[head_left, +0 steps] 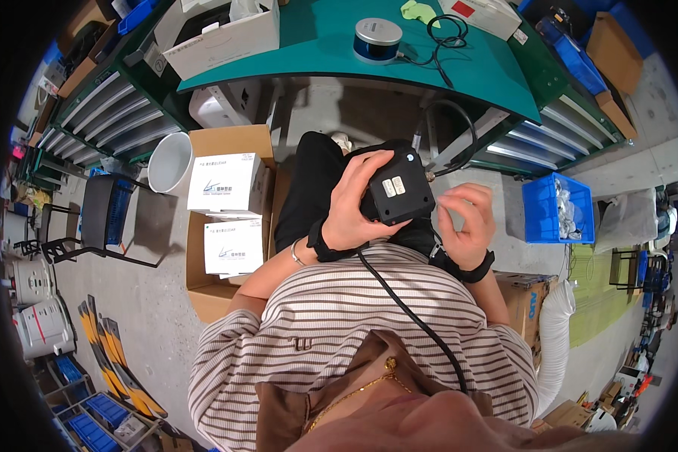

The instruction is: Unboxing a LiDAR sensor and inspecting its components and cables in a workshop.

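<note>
A black, square, flat-faced device (401, 197) with two small pale labels sits in my left hand (354, 197). The thumb lies along its lower edge and the fingers curl round its left side. A cable connector (431, 175) projects from the device's right side, and a black cable (474, 135) loops up from there under the table edge. My right hand (467, 226) is just right of the device, apart from it. Its fingers are half bent, thumb and forefinger separated, with nothing visible between them.
On the green table (294, 56) are a silver-and-blue cylindrical sensor (377, 39) with a coiled cable and an open white box (222, 41). To my left, a cardboard carton (203, 290) holds white boxes (232, 247), beside a white bin (170, 162). A blue crate (557, 211) stands right.
</note>
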{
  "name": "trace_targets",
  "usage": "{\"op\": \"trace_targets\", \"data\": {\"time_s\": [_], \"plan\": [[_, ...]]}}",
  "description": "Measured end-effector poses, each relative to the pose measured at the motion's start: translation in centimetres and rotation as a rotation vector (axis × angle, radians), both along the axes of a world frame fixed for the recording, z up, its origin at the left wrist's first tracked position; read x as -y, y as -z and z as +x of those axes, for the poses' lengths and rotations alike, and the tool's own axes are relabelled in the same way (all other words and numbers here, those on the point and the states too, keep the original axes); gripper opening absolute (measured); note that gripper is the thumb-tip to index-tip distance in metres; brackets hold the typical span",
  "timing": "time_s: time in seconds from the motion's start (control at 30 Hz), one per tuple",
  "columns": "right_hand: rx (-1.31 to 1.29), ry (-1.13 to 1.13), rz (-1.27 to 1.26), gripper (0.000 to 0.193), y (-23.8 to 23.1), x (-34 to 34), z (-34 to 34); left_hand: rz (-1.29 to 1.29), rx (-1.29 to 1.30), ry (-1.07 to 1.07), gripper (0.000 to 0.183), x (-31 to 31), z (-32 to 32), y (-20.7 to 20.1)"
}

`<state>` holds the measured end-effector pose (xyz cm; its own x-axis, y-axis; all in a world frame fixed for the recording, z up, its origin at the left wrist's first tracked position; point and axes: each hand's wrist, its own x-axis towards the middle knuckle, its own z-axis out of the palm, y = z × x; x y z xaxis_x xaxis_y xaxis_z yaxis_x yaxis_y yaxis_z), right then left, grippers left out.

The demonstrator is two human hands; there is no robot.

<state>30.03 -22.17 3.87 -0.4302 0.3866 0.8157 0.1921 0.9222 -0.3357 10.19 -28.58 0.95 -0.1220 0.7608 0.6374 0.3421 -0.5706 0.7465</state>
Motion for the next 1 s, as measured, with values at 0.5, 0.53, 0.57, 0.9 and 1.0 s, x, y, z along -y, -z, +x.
{"op": "trace_targets", "data": {"time_s": [0.5,0.53,0.57,0.9,1.0], "plan": [[-0.266,-0.272,-0.750,0.024,1.0,0.1,-0.6,0.041,0.005,0.022,0.092,0.1,-0.1,0.6],[-0.197,-0.299,-0.726,0.025,1.3,-0.1,-0.4,0.011,0.044,0.049,0.094,0.1,-0.2,0.6],[-0.128,-0.325,-0.701,0.025,1.6,-0.4,-0.1,0.011,0.045,0.050,0.094,0.1,-0.2,0.6],[-0.072,-0.611,-1.117,0.060,0.6,-0.6,-0.4,-0.036,0.026,0.213,0.103,-0.1,-0.1,1.1],[-0.064,-0.587,-1.129,0.060,0.9,-0.8,-0.1,-0.046,0.037,0.254,0.105,-0.2,0.0,1.2]]}}
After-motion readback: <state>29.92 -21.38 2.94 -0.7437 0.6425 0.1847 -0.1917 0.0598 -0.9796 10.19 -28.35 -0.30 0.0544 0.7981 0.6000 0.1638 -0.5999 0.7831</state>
